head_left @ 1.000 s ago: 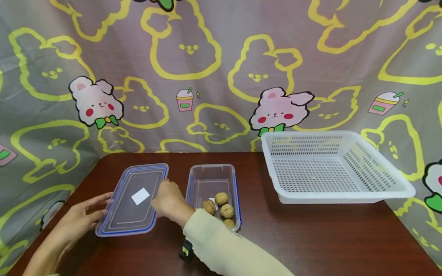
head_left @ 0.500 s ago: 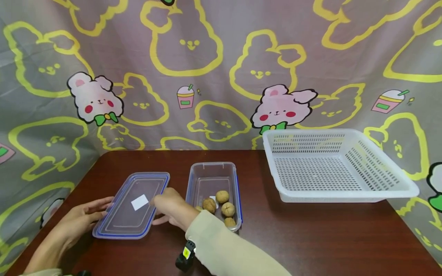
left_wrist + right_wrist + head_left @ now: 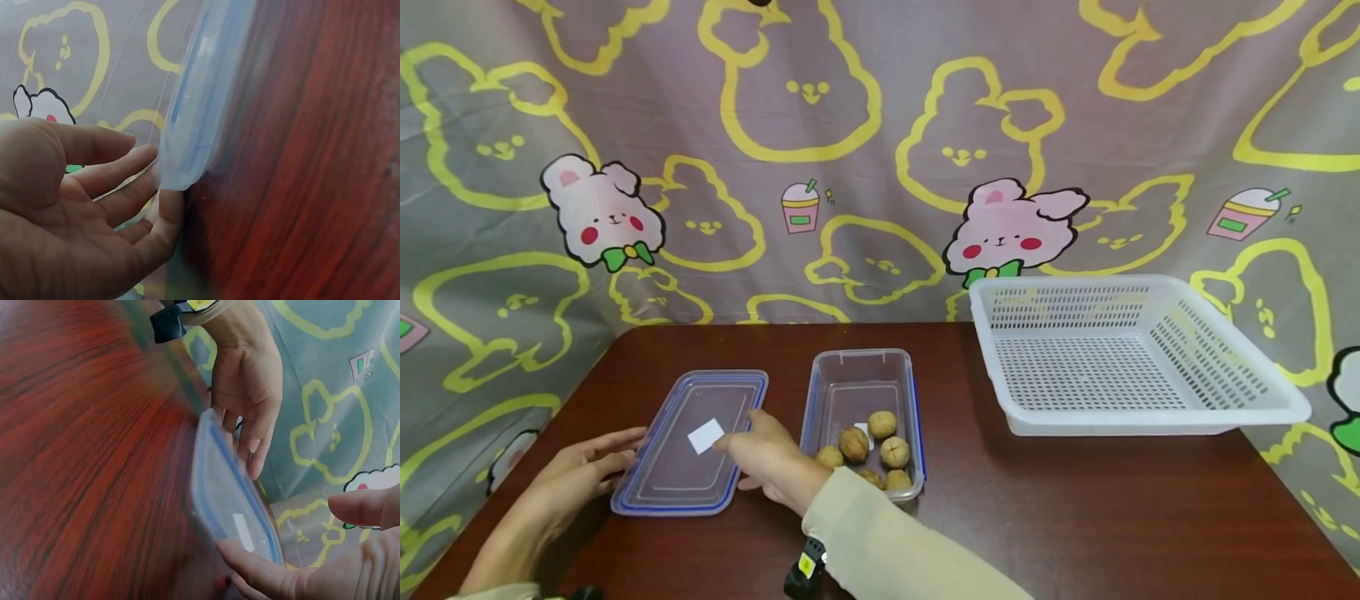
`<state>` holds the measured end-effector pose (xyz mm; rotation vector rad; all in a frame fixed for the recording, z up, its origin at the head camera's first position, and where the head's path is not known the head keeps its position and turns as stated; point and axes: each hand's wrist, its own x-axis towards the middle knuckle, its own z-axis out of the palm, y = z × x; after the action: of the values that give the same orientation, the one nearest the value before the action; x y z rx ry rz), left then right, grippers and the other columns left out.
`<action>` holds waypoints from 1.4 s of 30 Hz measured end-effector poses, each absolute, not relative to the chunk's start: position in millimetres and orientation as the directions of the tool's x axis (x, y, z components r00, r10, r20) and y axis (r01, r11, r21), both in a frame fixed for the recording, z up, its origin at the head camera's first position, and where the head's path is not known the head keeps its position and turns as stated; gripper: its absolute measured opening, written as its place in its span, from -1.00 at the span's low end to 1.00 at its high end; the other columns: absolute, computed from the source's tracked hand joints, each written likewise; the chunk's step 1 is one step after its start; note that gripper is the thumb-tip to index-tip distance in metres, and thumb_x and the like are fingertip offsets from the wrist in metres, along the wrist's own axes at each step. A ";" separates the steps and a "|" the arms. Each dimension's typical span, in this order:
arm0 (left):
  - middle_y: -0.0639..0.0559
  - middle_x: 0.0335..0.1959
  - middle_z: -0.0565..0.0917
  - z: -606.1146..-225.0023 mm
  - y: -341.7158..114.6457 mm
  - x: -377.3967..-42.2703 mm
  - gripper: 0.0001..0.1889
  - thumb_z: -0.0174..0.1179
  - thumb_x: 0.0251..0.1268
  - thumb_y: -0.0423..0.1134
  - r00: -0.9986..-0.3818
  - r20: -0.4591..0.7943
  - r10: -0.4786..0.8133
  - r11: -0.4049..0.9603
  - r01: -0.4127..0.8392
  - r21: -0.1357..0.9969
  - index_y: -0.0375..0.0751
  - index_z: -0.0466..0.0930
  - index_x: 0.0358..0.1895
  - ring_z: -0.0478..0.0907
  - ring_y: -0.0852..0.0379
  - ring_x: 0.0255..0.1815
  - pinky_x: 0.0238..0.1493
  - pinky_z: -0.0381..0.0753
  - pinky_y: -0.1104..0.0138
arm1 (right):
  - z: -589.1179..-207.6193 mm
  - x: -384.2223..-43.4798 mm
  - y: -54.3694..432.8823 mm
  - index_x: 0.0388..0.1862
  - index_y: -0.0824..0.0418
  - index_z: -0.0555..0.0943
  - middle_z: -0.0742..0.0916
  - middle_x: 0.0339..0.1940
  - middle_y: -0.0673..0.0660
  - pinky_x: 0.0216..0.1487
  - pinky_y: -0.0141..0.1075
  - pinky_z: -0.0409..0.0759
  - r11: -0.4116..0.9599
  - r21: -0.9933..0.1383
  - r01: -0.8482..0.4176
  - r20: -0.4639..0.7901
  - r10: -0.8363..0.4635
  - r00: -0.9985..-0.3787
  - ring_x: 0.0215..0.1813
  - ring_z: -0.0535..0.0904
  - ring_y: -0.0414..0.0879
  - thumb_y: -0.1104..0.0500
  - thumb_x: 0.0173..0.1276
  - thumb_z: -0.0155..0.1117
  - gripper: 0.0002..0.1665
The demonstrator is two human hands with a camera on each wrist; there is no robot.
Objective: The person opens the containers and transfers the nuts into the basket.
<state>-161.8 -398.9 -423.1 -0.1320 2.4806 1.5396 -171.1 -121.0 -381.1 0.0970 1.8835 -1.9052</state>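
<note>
A clear food container lid (image 3: 681,473) with a blue seal and a white square label (image 3: 705,436) lies between my hands. My left hand (image 3: 576,475) is at its left edge, fingers nearly straight; in the left wrist view, fingertips (image 3: 169,209) meet the lid's end, the thumb apart from it. At the lid's right edge is my right hand (image 3: 775,458), one finger over the rim. The right wrist view shows that finger (image 3: 240,555) touching the lid (image 3: 222,478), another digit (image 3: 359,506) apart. Beside the right forearm, the lidless box (image 3: 811,387) holds several walnuts (image 3: 853,445).
A white perforated plastic basket (image 3: 1150,423) stands at the right back of the dark red-brown wooden table (image 3: 1075,517). A patterned curtain (image 3: 865,125) hangs behind the table and along its sides. The right sleeve covers part of the box's near side.
The lid has come down flatter, its far end lower than a second ago. My right hand has loosened from a closed grip at the lid's right edge, with a finger now extended.
</note>
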 end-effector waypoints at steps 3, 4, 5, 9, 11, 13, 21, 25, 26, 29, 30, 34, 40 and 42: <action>0.59 0.01 0.62 -419.6 -397.4 -162.0 -0.42 0.03 0.67 -0.26 -0.973 -0.230 0.031 0.463 -0.190 0.866 -0.61 0.21 0.52 0.57 0.58 -0.05 -0.06 0.70 0.45 | -380.0 -170.7 -119.2 0.51 0.32 0.38 0.56 0.42 0.33 -0.01 0.14 0.73 0.090 -0.939 0.332 -0.344 -0.256 -0.904 0.15 0.64 0.15 0.28 0.30 0.40 -0.20; 0.56 0.03 0.63 -418.7 -397.0 -162.0 -0.43 0.01 0.68 -0.26 -0.973 -0.227 0.032 0.471 -0.185 0.863 -0.62 0.21 0.52 0.57 0.57 -0.05 -0.06 0.70 0.45 | -379.6 -170.3 -118.7 0.49 0.31 0.40 0.57 0.40 0.32 0.00 0.14 0.72 0.104 -0.942 0.321 -0.337 -0.251 -0.908 0.12 0.63 0.12 0.28 0.29 0.41 -0.21; 0.54 0.04 0.63 -417.8 -396.4 -162.0 -0.43 0.00 0.69 -0.26 -0.973 -0.228 0.031 0.479 -0.186 0.858 -0.61 0.21 0.53 0.57 0.57 -0.05 -0.06 0.69 0.45 | -379.1 -169.8 -118.3 0.48 0.30 0.41 0.58 0.39 0.31 -0.01 0.12 0.72 0.117 -0.943 0.310 -0.330 -0.248 -0.911 0.07 0.63 0.10 0.27 0.29 0.42 -0.23; 0.14 0.22 0.68 -414.0 -392.4 -161.9 -0.43 -0.05 0.72 -0.21 -0.973 -0.231 -0.004 0.531 -0.198 0.824 -0.57 0.21 0.54 0.54 0.62 -0.07 -0.06 0.69 0.45 | -376.8 -166.8 -116.4 0.46 0.27 0.43 0.60 0.39 0.28 0.17 0.08 0.67 0.162 -0.952 0.259 -0.293 -0.245 -0.924 0.14 0.61 0.09 0.25 0.25 0.44 -0.22; -0.19 0.35 0.61 -411.6 -388.7 -161.6 -0.42 -0.07 0.73 -0.16 -0.974 -0.226 -0.027 0.575 -0.200 0.793 -0.54 0.22 0.55 0.48 0.69 -0.09 -0.07 0.68 0.47 | -374.7 -164.7 -113.9 0.47 0.26 0.44 0.60 0.41 0.27 0.31 0.06 0.59 0.183 -0.957 0.227 -0.268 -0.248 -0.931 0.27 0.58 0.10 0.23 0.24 0.46 -0.20; -0.44 0.47 0.44 -408.4 -384.0 -161.6 -0.40 -0.08 0.74 -0.09 -0.977 -0.210 -0.043 0.636 -0.189 0.749 -0.50 0.23 0.55 0.45 0.68 -0.06 -0.08 0.66 0.47 | -372.5 -162.8 -109.8 0.47 0.24 0.45 0.61 0.42 0.26 0.43 0.04 0.51 0.199 -0.961 0.194 -0.242 -0.250 -0.938 0.39 0.53 0.10 0.20 0.22 0.48 -0.19; -0.49 0.51 0.37 -388.6 -348.6 -156.9 -0.32 0.09 0.65 0.03 -0.996 -0.072 -0.044 0.751 -0.080 0.656 -0.32 0.25 0.59 0.40 -0.44 0.43 -0.09 0.49 0.54 | -360.9 -156.9 -78.6 0.47 0.07 0.48 0.63 0.39 0.18 0.34 -0.02 0.57 0.255 -0.963 0.086 -0.169 -0.327 -0.930 0.38 0.57 0.09 0.11 0.28 0.46 -0.24; -0.47 0.57 0.28 -383.0 -326.0 -154.0 -0.17 0.27 0.54 -0.05 -0.999 -0.019 0.043 0.707 0.017 0.707 -0.34 0.08 0.65 0.31 -0.51 0.48 -0.01 0.53 0.62 | -356.0 -154.9 -58.1 0.49 0.03 0.48 0.63 0.37 0.13 0.22 -0.12 0.65 0.283 -0.959 0.017 -0.125 -0.367 -0.922 0.31 0.63 0.06 0.07 0.32 0.46 -0.24; -0.46 0.59 0.26 -382.2 -319.7 -152.5 -0.13 0.29 0.52 -0.07 -0.998 -0.017 0.065 0.696 0.033 0.717 -0.33 0.02 0.66 0.28 -0.51 0.50 0.10 0.62 0.51 | -354.9 -154.5 -52.3 0.49 0.03 0.48 0.63 0.38 0.12 0.22 -0.13 0.65 0.288 -0.958 -0.001 -0.112 -0.374 -0.921 0.32 0.63 0.06 0.06 0.32 0.45 -0.24; -0.43 0.62 0.21 -381.1 -299.6 -147.8 -0.03 0.37 0.44 -0.11 -0.992 -0.006 0.123 0.669 0.078 0.739 -0.31 -0.08 0.69 0.23 -0.49 0.55 0.34 0.55 0.40 | -352.3 -154.6 -32.4 0.50 0.02 0.48 0.64 0.38 0.09 0.25 -0.13 0.65 0.310 -0.948 -0.067 -0.061 -0.386 -0.921 0.32 0.63 0.03 0.04 0.35 0.44 -0.27; -0.42 0.63 0.20 -381.5 -292.1 -145.9 -0.01 0.38 0.42 -0.13 -0.990 -0.001 0.142 0.654 0.094 0.750 -0.30 -0.09 0.69 0.22 -0.48 0.56 0.36 0.54 0.39 | -351.7 -155.2 -24.9 0.50 0.03 0.48 0.63 0.39 0.10 0.26 -0.11 0.65 0.311 -0.946 -0.086 -0.045 -0.390 -0.920 0.33 0.63 0.04 0.05 0.37 0.43 -0.28; -0.45 0.63 0.18 -385.5 -259.5 -138.2 0.02 0.43 0.37 -0.15 -0.978 0.011 0.210 0.608 0.139 0.782 -0.29 -0.08 0.70 0.24 -0.53 0.55 0.40 0.55 0.08 | -351.1 -159.7 6.2 0.49 0.10 0.49 0.63 0.40 0.15 0.31 -0.01 0.63 0.302 -0.940 -0.161 0.030 -0.397 -0.917 0.36 0.62 0.08 0.10 0.41 0.39 -0.32; -0.40 0.65 0.16 -396.5 -216.8 -130.4 0.10 0.51 0.26 -0.16 -0.960 0.035 0.277 0.501 0.176 0.847 -0.27 -0.07 0.70 0.25 -0.45 0.57 0.43 0.39 -0.15 | -353.5 -165.7 44.0 0.35 0.16 0.59 0.70 0.31 0.14 0.22 -0.04 0.68 0.327 -0.913 -0.243 0.108 -0.381 -0.918 0.28 0.67 0.10 0.18 0.39 0.36 -0.46; -0.38 0.68 0.09 -400.3 -205.8 -129.3 0.15 0.53 0.23 -0.18 -0.953 0.034 0.301 0.451 0.174 0.875 -0.30 -0.12 0.70 0.18 -0.43 0.61 0.47 0.34 -0.12 | -354.3 -166.2 53.0 0.33 0.13 0.61 0.71 0.30 0.13 0.17 -0.06 0.69 0.341 -0.908 -0.242 0.102 -0.381 -0.919 0.27 0.67 0.11 0.19 0.38 0.35 -0.47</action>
<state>-129.3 -205.8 -400.3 0.4224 2.5661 1.5254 -166.2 53.0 -354.3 -0.5759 2.4650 -1.6352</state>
